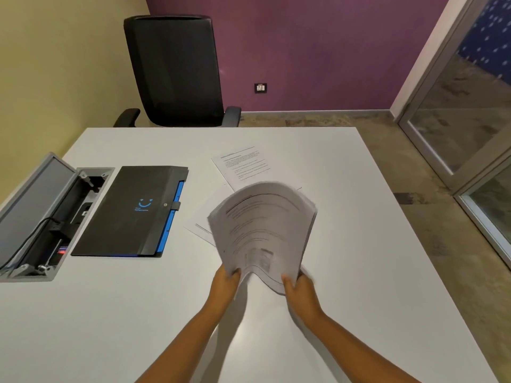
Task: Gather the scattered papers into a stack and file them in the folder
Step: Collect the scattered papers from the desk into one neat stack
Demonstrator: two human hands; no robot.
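Observation:
A thick stack of printed papers (262,230) is held up off the white table (110,313), bowed and blurred. My left hand (225,284) grips its lower left corner and my right hand (300,291) grips its lower right corner. One loose printed sheet (243,164) lies flat on the table beyond the stack. Another sheet (203,225) lies partly hidden behind the stack's left edge. The black folder (130,211), shut, with blue tabs and a blue smile logo, lies flat to the left of the papers.
An open grey cable box (41,217) with wires is set into the table at the far left. A black office chair (177,70) stands behind the table's far edge. The table's right edge drops to the floor, with a glass door (470,120) beyond.

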